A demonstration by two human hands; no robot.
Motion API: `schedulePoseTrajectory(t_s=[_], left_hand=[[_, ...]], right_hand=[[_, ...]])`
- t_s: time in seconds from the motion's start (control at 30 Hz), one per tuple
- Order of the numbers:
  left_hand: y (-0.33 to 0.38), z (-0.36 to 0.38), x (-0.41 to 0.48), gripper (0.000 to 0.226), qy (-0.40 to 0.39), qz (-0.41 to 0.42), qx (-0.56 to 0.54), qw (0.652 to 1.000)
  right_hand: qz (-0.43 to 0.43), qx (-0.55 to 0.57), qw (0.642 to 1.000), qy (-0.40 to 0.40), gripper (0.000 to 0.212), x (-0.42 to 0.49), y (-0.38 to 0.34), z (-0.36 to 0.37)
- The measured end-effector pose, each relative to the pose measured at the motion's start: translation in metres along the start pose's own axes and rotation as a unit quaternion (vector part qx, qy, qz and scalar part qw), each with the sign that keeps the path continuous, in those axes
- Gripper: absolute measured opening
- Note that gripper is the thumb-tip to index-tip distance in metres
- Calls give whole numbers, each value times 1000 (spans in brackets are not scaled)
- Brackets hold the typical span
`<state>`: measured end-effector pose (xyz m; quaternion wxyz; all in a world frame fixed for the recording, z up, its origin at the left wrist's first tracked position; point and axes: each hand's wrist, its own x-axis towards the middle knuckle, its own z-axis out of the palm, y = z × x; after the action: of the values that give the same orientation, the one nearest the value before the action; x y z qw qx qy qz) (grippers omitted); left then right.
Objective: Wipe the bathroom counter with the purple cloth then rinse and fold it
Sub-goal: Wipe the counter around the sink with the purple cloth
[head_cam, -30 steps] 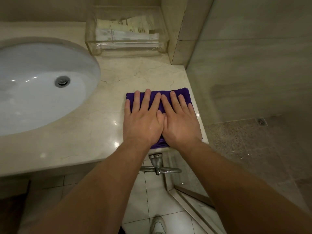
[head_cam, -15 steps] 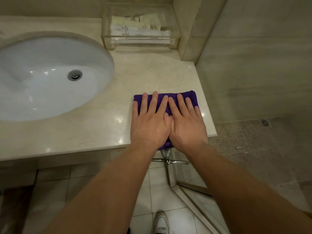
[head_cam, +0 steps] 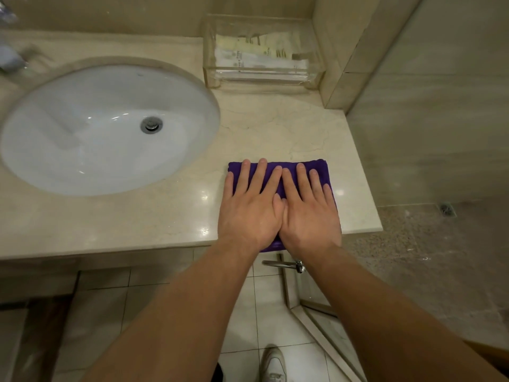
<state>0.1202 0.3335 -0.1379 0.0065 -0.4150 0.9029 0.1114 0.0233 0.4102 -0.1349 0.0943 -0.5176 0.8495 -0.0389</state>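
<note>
A folded purple cloth lies flat on the beige marble counter, near its right front corner. My left hand and my right hand lie side by side on top of it, palms down, fingers straight and spread, pressing it onto the counter. The hands cover most of the cloth; only its far edge, its right side and a small piece at the counter's front edge show.
A white oval sink with a metal drain sits to the left. A clear box of packets stands at the back. A glass shower wall bounds the right. A metal handle sticks out below the counter edge.
Both hands stay flat on the cloth in the same place. The view has swung left and down, showing more of the sink and floor.
</note>
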Motion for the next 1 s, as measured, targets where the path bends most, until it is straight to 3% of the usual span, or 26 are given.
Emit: schedulePoseTrajectory(t_s=[1.0], left_hand=[[-116,-20,-48,59,21,-117,9,993]], right_hand=[[-112,-1,993,-32,61,10,-122,21]])
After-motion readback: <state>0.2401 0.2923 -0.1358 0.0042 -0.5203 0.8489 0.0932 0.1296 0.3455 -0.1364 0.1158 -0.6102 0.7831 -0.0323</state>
